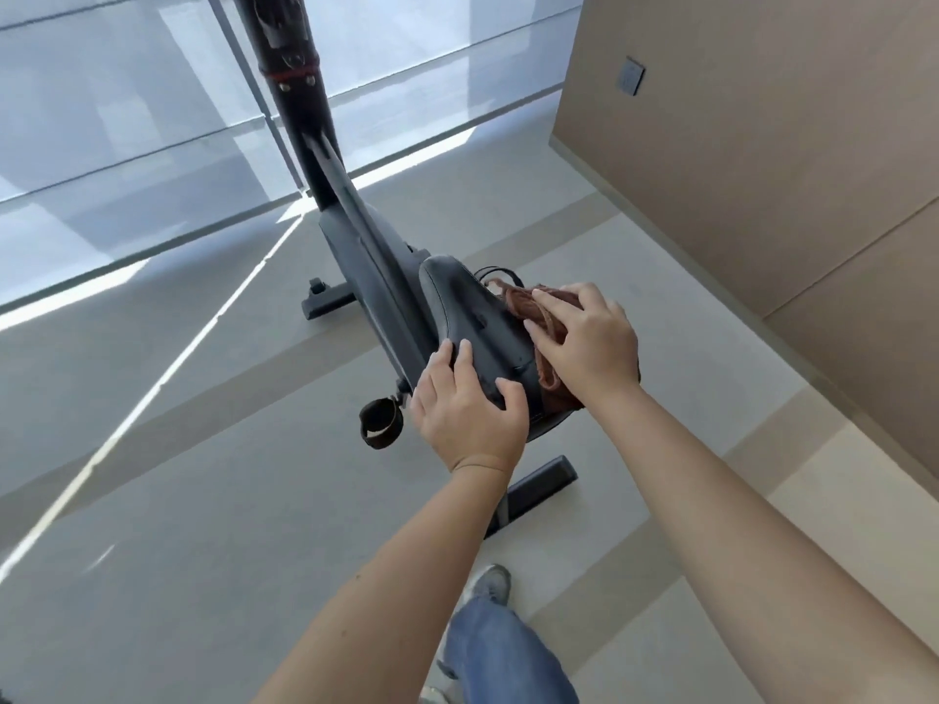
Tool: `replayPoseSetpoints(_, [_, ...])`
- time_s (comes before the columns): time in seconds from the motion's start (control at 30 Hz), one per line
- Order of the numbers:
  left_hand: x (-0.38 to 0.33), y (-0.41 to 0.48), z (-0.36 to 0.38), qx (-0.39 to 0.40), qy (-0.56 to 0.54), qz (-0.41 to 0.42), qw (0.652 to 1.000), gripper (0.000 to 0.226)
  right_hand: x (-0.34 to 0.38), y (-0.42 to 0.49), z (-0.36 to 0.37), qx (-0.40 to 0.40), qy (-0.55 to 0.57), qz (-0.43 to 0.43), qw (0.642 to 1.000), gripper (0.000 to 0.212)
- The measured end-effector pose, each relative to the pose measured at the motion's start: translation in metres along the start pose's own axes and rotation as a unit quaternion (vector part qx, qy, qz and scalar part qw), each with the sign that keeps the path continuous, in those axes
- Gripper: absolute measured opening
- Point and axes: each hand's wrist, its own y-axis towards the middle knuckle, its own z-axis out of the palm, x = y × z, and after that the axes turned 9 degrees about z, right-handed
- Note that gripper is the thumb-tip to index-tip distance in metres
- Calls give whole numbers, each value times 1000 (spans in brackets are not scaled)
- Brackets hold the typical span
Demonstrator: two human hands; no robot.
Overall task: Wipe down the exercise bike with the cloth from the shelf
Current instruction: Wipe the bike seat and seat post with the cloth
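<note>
Left hand (467, 398): open, fingers loosely spread and lying over the near left edge of the saddle (467, 302), thumb on top; it appears to steady the seat. Right hand (584, 343): open, fingers straight, pressing the brown cloth (551, 317) flat against the right side of the saddle; the cloth is bunched beneath the palm and hangs down past the saddle's right edge. Step in hand, by judgement: wiping the saddle of the exercise bike (355, 231), with the cloth already fetched from the shelf. Below the saddle to the left, one strapped pedal (378, 421); behind it, the rear stabiliser bar (538, 482) on the grey floor (178, 500). Further on, the sloping dark frame, the front stabiliser (325, 299) and the upright post (289, 53), none touched by the cloth. Next move likely calls for sweeping the cloth across the saddle top, then carrying it forward to frame and post. Beyond: window (101, 119), beige wall (762, 144).
</note>
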Motion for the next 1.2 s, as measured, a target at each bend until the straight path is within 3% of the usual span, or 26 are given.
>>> replayPoseSetpoints(0.23, [-3, 2, -9, 56, -35, -46, 997, 53, 5, 19, -7, 92, -21, 47, 994, 38])
replayPoseSetpoints(0.3, [0, 3, -12, 96, -49, -63, 992, 52, 7, 10, -10, 76, -24, 48, 996, 39])
replayPoseSetpoints(0.47, [22, 23, -32, 176, -119, -50, 976, 41, 19, -42, -5, -49, -42, 21, 998, 35])
replayPoseSetpoints(0.6, [43, 41, -49, 251, -152, 29, 956, 39, 30, -36, -4, -46, -61, 2, 997, 34])
replayPoseSetpoints(0.77, [67, 51, -56, 341, -87, 164, 922, 68, 65, 28, 12, 101, -122, -53, 986, 45])
replayPoseSetpoints(0.87, [76, 52, -59, 366, -51, 223, 902, 80, 67, 36, 16, 123, -142, -77, 979, 48])
replayPoseSetpoints(1.03, [87, 54, -62, 379, -51, 250, 890, 88, 38, -17, -7, 58, -116, -123, 984, 38])
replayPoseSetpoints(1.2, [89, 46, -62, 376, -104, 205, 898, 89, 51, -8, 2, 47, -128, -110, 984, 33])
